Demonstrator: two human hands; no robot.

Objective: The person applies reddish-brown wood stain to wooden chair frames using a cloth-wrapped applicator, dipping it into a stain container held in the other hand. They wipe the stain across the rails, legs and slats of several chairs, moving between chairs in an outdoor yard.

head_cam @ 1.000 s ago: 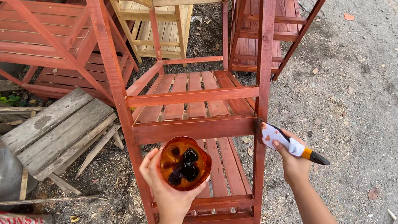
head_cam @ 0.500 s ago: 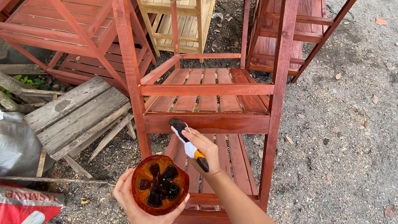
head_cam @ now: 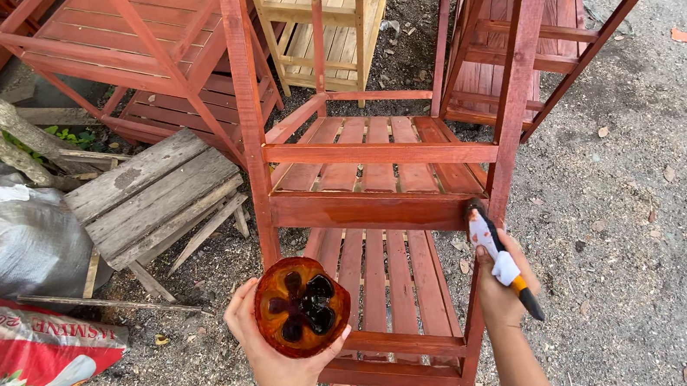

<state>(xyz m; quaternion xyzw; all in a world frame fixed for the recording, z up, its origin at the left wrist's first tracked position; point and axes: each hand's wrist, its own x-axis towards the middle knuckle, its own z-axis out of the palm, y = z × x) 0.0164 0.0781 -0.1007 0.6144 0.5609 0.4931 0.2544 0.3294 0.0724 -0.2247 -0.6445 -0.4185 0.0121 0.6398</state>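
1. A round, shallow container stained reddish-brown inside, with dark pooled liquid, is gripped by the left hand, whose fingers are wrapped around its rim from below.
2. A paintbrush with a white-smeared handle and orange-and-black end is clasped in the right hand, fingers closed around the handle.
3. The brush's bristle end is pressed to the front edge of the red-stained slatted wooden shelf rack, just above the right hand.
4. The container is held just in front of the rack's lower shelf, well left of the brush.
5. A weathered grey wooden pallet and a grey sack are seen far left of the left hand.
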